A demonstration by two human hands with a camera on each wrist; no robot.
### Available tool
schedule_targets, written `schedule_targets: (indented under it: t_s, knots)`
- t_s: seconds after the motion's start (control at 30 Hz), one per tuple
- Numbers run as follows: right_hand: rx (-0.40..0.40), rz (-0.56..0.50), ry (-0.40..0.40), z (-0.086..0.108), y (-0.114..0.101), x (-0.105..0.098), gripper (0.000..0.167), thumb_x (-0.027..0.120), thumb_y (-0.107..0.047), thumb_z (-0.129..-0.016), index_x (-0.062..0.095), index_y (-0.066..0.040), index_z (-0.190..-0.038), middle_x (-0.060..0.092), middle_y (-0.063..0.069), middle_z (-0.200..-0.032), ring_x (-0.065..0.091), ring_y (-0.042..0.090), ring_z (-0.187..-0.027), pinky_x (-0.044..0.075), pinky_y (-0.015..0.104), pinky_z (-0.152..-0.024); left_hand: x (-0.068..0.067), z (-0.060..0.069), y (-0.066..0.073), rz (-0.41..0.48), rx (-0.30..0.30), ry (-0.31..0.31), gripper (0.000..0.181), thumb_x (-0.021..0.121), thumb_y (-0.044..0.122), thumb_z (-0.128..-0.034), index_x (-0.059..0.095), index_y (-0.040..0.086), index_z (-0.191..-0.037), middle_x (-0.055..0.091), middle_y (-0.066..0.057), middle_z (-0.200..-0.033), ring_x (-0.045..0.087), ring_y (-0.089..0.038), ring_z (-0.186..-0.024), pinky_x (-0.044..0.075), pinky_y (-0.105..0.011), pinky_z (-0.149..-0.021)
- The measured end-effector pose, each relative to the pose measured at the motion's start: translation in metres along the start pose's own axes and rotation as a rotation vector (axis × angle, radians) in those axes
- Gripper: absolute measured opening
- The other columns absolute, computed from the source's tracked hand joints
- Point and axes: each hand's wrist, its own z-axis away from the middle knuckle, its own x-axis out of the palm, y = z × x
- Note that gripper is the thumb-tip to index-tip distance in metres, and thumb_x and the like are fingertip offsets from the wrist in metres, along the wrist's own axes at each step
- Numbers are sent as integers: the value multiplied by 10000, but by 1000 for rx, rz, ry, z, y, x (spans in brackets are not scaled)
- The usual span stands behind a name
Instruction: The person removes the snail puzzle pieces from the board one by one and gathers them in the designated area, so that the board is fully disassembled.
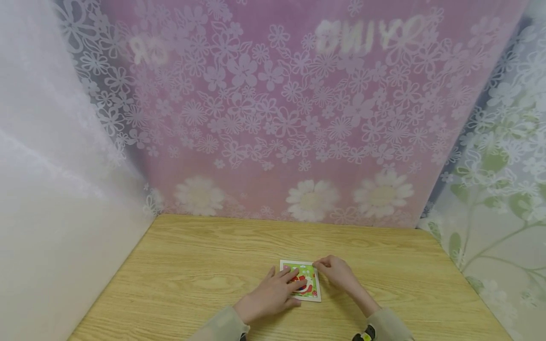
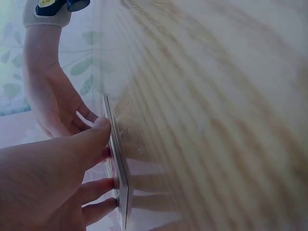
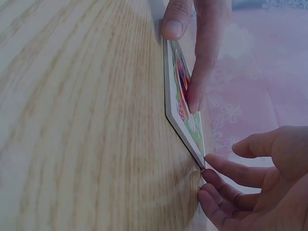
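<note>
A small square picture board (image 1: pixel 314 298) lies flat on the table, with a white border and a green picture with red parts. Across its left and middle rests my left hand (image 1: pixel 273 291), fingers spread over the picture and thumb by the near edge. Part of the picture is hidden under those fingers. At the far right corner, my right hand (image 1: pixel 338 272) touches the board's edge with bent fingertips. Its thumb (image 3: pixel 252 146) stands apart from the board in the right wrist view, and the lower fingers rest by the tabletop.
The wood-grain table (image 1: pixel 204 265) extends around the board on all sides. Behind it hangs a pink flowered curtain (image 1: pixel 264 118). A pale sheet (image 1: pixel 64 189) closes the left side, and a leaf-patterned one (image 1: pixel 503 213) the right.
</note>
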Motion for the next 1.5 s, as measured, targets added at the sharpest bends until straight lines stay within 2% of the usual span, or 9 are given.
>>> schedule_targets:
  t_s: [0.3, 0.77, 1.13, 1.5]
  knots:
    - [-6, 0, 4, -3, 0, 1, 239, 620, -201, -1003, 785, -40, -1061, 743, 148, -1127, 669, 385, -1101, 526, 558, -920, -7, -2, 2, 2, -12, -14, 560, 564, 516, -991, 507, 294, -1502, 447, -52, -1569, 440, -289, -1427, 400, -635, -1079]
    - [-24, -55, -10, -1, -1, 0, 247, 614, -167, -1009, 774, 10, -1077, 734, 175, -1150, 652, 395, -1147, 512, 579, -943, -8, -3, 3, -3, -20, -17, 554, 573, 520, -986, 514, 302, -1492, 462, -44, -1559, 456, -301, -1415, 408, -632, -1076]
    - [18, -61, -9, -2, 0, 2, 255, 620, -181, -1005, 770, 12, -1079, 721, 178, -1161, 643, 411, -1140, 515, 576, -934, -8, -4, 1, 11, -34, -44, 555, 567, 537, -980, 508, 329, -1492, 450, -17, -1567, 435, -267, -1432, 394, -635, -1085]
    - [-7, -8, 2, 1, -1, 2, 258, 598, -170, -1021, 757, 14, -1106, 678, 174, -1161, 622, 428, -1131, 507, 592, -937, -9, -5, 2, 19, -45, -46, 549, 576, 532, -979, 515, 331, -1486, 454, -13, -1565, 439, -265, -1428, 386, -641, -1087]
